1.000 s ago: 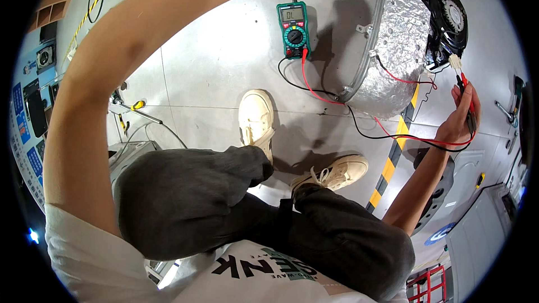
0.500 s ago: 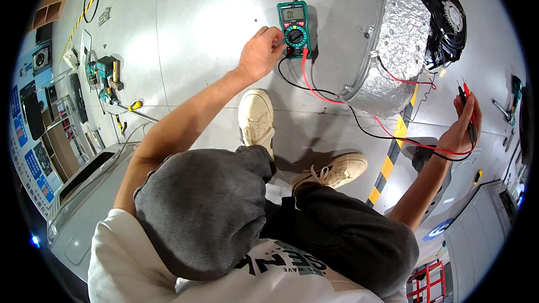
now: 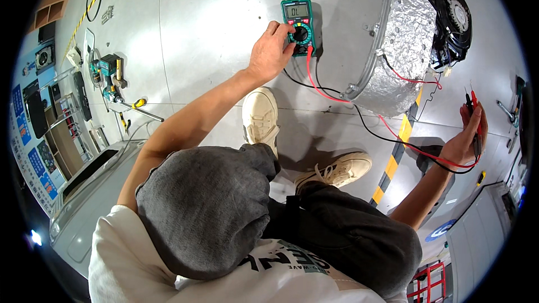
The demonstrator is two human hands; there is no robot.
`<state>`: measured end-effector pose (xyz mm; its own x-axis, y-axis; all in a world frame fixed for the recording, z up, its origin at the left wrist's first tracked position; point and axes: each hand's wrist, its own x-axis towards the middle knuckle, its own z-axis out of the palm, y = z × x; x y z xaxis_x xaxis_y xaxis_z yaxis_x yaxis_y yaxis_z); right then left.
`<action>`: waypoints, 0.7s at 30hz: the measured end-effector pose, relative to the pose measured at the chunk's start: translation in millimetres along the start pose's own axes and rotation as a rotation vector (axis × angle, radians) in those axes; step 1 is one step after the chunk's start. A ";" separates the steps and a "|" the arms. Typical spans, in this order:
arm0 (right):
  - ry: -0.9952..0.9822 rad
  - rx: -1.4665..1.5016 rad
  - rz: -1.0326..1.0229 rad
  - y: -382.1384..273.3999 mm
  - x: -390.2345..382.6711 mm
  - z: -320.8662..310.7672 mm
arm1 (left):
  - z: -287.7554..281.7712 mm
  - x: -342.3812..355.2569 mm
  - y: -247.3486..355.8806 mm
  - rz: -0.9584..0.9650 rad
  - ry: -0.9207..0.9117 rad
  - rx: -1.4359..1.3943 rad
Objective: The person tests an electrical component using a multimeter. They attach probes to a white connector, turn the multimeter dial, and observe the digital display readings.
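At the far left, a teal-and-black cordless power tool point(image 3: 109, 65) lies on the grey floor point(image 3: 213, 0). Toward the middle, the left hand point(image 3: 269, 53) is bent, its thumb and fingertips at the left edge of a green-cased handheld multimeter point(image 3: 302, 26) with a round black dial; I cannot tell whether they grip the dial or only touch the case. The meter lies flat on the floor, screen up. It looks light and stiff; its sides would be the best place to hold it, sparing the screen.

From its lower end, thin flexible red and black leads point(image 3: 329, 97) trail right, past a large rounded housing wrapped in crinkled silver foil point(image 3: 407, 39). That looks bulky, its foil easily torn, so its metal rim seems the firmer hold. Against its right side sits a glossy black plastic assembly point(image 3: 467, 36). Farthest right, the right hand point(image 3: 465, 139) is closed around slim red and black test probes point(image 3: 475, 103), bare tips apart from the assembly. They look light and rigid, best held by their insulated handles, clear of the sharp tips.
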<state>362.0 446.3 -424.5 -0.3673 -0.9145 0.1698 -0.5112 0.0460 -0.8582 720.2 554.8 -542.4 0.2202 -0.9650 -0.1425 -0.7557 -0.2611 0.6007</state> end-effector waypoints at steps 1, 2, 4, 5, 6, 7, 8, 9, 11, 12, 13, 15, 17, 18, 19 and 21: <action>-0.001 0.003 0.000 0.5 0.1 -0.1 | 0.3 -0.7 -0.4 0.002 0.007 -0.003; -0.002 0.006 0.000 1.3 0.4 -0.3 | 0.8 -1.6 -0.7 0.004 0.014 -0.007; -0.002 0.011 0.003 2.5 0.3 -0.7 | 0.7 -2.7 -0.6 0.004 0.018 -0.018; -0.001 0.013 0.005 2.9 0.0 -1.0 | 0.1 -3.0 0.0 0.002 0.015 -0.025; 0.000 0.015 0.008 3.3 -0.2 -1.1 | -0.4 -3.2 0.6 0.000 0.012 -0.032; 0.000 0.015 0.011 3.2 -0.3 -1.2 | -0.8 -2.6 1.3 -0.011 0.015 -0.034; 0.001 0.015 0.014 2.9 -0.4 -1.2 | -1.3 -1.6 2.1 -0.021 0.018 -0.036; 0.002 0.015 0.017 3.0 -0.5 -1.2 | -1.5 -0.7 2.8 -0.031 0.021 -0.038; 0.005 0.023 0.022 5.6 0.1 -1.3 | -1.5 -0.5 2.8 -0.020 0.035 0.004; 0.007 0.026 0.024 6.7 0.3 -1.3 | -1.4 -0.5 3.0 -0.014 0.042 0.025; 0.006 0.024 0.024 6.9 0.6 -1.4 | -1.3 0.3 4.2 -0.015 0.041 0.025; 0.004 0.017 0.024 6.9 1.4 -1.9 | -1.3 2.4 6.5 -0.016 0.038 0.026; -0.001 0.031 0.029 7.4 1.9 -2.6 | 0.4 5.5 5.0 0.047 0.065 0.057; -0.003 0.037 0.031 7.7 2.1 -3.0 | 1.4 7.6 4.2 0.079 0.079 0.073; 0.002 0.040 0.027 8.0 1.5 -2.4 | 2.5 8.9 3.9 0.109 0.093 0.092; 0.010 0.045 0.019 8.4 -0.2 -1.0 | 5.5 11.6 3.9 0.170 0.120 0.129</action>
<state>357.0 447.4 -431.2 -0.3847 -0.9094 0.1579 -0.4683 0.0449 -0.8824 716.4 542.4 -546.1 0.1489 -0.9875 0.0513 -0.8589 -0.1035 0.5015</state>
